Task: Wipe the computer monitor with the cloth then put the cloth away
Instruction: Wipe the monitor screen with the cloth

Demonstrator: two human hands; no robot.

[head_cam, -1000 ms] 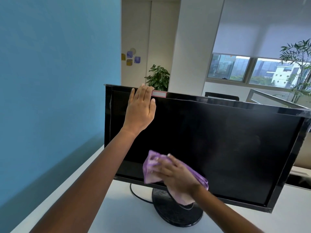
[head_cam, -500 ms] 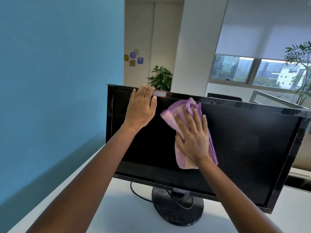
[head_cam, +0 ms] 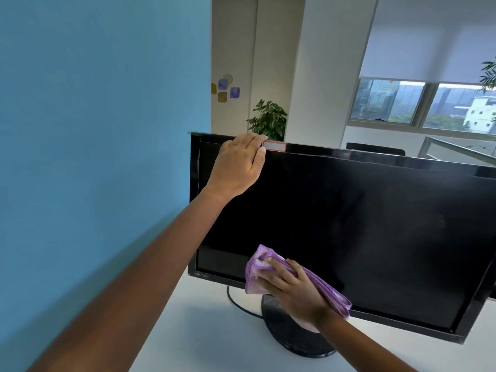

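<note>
A black computer monitor [head_cam: 362, 224] with a dark screen stands on a round black base [head_cam: 290, 339] on a white desk. My left hand [head_cam: 237, 165] grips its top edge near the left corner, fingers curled over the bezel beside a small red-framed label [head_cam: 273, 146]. My right hand [head_cam: 291, 289] presses a folded purple cloth [head_cam: 257, 275] flat against the lower left part of the screen, just above the bottom bezel. The cloth trails out to the right under my palm.
The white desk [head_cam: 209, 342] runs along a blue partition wall [head_cam: 94, 157] on the left. A black cable [head_cam: 236, 304] loops from behind the base. Beyond the monitor are a potted plant [head_cam: 268, 119], a white pillar, windows and a glass divider [head_cam: 456, 150].
My right hand swept the cloth from the bottom of the screen up to the top edge, then back down to the lower left. My left hand stayed on the top edge.
</note>
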